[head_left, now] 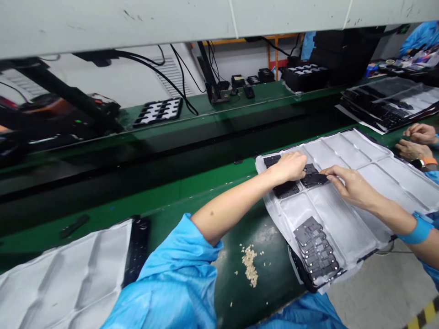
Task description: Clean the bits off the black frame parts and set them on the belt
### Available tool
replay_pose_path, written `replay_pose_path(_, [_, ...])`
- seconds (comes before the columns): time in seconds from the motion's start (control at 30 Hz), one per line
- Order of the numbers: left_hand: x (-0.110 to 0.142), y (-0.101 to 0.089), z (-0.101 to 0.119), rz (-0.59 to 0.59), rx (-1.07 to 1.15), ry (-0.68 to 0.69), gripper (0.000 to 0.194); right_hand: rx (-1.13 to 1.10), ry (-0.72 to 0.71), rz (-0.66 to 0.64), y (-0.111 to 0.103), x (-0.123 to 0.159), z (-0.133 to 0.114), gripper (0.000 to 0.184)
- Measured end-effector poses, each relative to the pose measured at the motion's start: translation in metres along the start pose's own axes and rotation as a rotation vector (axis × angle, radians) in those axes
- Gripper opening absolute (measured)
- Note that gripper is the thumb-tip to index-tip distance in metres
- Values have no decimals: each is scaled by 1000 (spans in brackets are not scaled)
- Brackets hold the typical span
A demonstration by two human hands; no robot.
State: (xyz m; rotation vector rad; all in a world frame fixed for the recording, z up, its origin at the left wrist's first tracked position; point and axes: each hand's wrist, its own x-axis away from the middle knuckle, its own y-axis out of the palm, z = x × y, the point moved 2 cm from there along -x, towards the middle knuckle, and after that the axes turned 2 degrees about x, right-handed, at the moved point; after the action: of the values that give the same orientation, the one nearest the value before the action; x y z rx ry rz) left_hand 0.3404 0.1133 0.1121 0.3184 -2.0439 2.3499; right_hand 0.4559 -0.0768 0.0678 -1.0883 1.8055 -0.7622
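A white moulded tray [346, 151] with long compartments lies on the green bench before me. My left hand [290, 166] reaches across it with fingers curled down onto flat black parts [287, 188] in the far-left compartments. My right hand [348, 184] pinches the edge of one black part [313, 179] beside the left hand. A row of several overlapping black parts [316, 249] fills the near compartment at the tray's front corner. Both forearms are bare below blue sleeves.
A second white tray [65, 278] lies at the lower left beside a black strip. Small beige crumbs [249, 265] are scattered on the bench. Another person's hands [416, 141] rest at the right near stacked black trays [387, 103]. A dark conveyor channel runs behind.
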Motion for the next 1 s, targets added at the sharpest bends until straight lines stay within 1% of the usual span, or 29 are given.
replay_pose_path(0.07, [-2,1,0,9,-6,6,30,-32,-14,-32,6,-1,-2,20])
replay_pose_path(0.17, [-3,3,0,16,-23,26,29,-43,-11,-37,9,-3,-2,20])
replay_pose_path(0.4, [-4,2,0,-8,-54,63,27,-61,74,5,1,5,3,20])
replay_pose_path(0.5, [-7,3,2,-9,-55,67,28,-82,83,4,-2,9,5,19])
replay_pose_path(0.67, [-13,4,5,-1,-55,101,28,-68,25,-46,-1,11,5,19])
replay_pose_path(0.83, [-17,-3,-2,-22,-26,134,23,-54,-49,-83,1,8,-2,16])
replay_pose_path(0.9, [-17,-5,-4,-28,-7,136,24,-62,-50,-72,-1,7,-2,15])
replay_pose_path(1.0, [-14,-4,-3,-28,33,131,23,-54,-41,-13,-5,8,1,15])
